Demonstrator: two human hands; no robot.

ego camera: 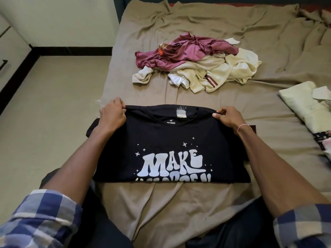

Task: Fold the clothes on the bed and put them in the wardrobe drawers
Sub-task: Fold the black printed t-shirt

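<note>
Black T-shirt point(170, 140): lay flat and front up on the near part of the bed, just in front of the person. Its near edge was folded under, cutting off a second line of print. White lettering reading "MAKE" and small stars showed on the chest.
Collar: lay at the far edge of the T-shirt, with a pale neck label point(180, 112) at its middle.
Left hand point(112, 113): fingers were curled, gripping the far left shoulder edge of the T-shirt.
Right hand point(227, 118): thumb and fingers pinched the far right shoulder edge; a thin thread bracelet point(242, 127) circled the wrist.
Sleeves point(44, 217): blue and white check, pushed up above both forearms.
Bed sheet point(197, 24): tan and heavily creased, covering the whole bed.
Pile of clothes: sat unfolded in the middle of the bed, beyond the T-shirt and apart from it. A maroon garment point(188, 49) lay on top at the left. A cream garment point(223, 68) with maroon stripes spread under it and to the right, and a bit of white fabric showed at the near side.
Pale green shirt point(302, 102): lay folded at the right edge of the bed, with a dark floral fabric point(322, 140) just nearer.
Floor point(53, 104): beige, left of the bed, edged by a black skirting.
White cabinet point(10, 38): stood at the far left edge of view, with a dark handle.
</note>
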